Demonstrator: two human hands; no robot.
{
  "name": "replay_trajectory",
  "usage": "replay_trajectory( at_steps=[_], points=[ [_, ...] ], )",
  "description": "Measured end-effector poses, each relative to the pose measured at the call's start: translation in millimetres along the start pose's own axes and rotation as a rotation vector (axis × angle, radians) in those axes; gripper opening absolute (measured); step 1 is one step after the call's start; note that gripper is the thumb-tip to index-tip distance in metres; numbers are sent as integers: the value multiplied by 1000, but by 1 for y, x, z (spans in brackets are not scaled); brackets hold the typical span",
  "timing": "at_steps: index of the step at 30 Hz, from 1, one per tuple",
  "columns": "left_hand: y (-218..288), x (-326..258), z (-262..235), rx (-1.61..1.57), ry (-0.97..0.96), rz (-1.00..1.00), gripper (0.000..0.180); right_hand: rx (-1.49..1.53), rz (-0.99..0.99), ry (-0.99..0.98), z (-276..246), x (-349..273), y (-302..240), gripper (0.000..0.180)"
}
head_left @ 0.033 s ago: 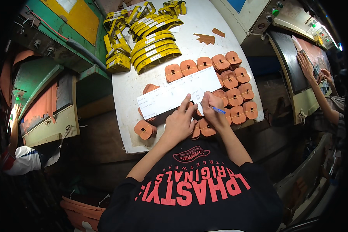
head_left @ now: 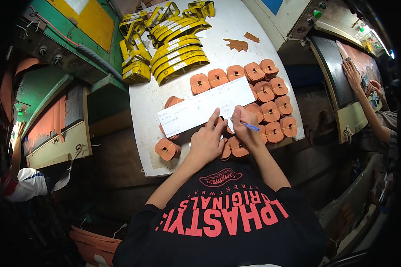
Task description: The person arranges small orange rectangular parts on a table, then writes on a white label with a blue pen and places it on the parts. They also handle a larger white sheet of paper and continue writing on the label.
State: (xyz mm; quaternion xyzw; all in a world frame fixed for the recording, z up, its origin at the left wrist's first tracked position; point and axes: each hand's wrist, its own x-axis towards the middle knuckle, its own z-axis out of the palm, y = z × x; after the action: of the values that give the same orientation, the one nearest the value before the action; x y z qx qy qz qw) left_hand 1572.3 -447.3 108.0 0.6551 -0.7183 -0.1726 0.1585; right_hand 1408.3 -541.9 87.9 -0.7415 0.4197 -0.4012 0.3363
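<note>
A long white sheet of paper with handwriting lies slanted over stacks of orange-brown rounded pieces. My left hand rests on its lower edge, fingers stretched out, the index finger pressing the sheet. In my right hand is a blue pen, its writing end at the right part of the paper. Each stack has a slot in the middle and a thin yellow band round it; one stack stands right of my right hand, another alone near the table's left front. Some stacks are partly hidden under the paper and hands.
On the far left of the white table lie several yellow curved frames with white labels. Two brown scraps lie farther right. Machines flank the table; another person's hands work at the right, and a person's arm reaches in at the left.
</note>
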Motion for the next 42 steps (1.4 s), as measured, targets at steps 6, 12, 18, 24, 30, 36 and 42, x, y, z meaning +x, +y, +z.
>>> replay_trajectory(
  at_steps=[6, 12, 18, 24, 30, 36, 42],
  points=[
    [-2, 3, 1, -2, 11, 10, 59, -23, -23, 10, -1, 3, 0, 43],
    [-2, 5, 0, -1, 24, 16, 59, -35, -29, 28, -1, 7, -2, 42],
    [-4, 5, 2, -7, 39, 26, 58, -42, -44, 54, 1, 5, 4, 44],
    [-2, 5, 1, -2, 26, 15, 57, -44, -42, 88, 2, 5, 7, 42],
    [-2, 5, 0, -8, 17, 11, 58, -48, -24, 81, 2, 7, 5, 36],
    [-4, 5, 1, -13, 43, 31, 58, -45, 10, 105, 3, 6, 6, 36],
    [-3, 5, -1, -19, 30, 24, 58, -32, 17, 106, 3, 5, 6, 38]
  ],
)
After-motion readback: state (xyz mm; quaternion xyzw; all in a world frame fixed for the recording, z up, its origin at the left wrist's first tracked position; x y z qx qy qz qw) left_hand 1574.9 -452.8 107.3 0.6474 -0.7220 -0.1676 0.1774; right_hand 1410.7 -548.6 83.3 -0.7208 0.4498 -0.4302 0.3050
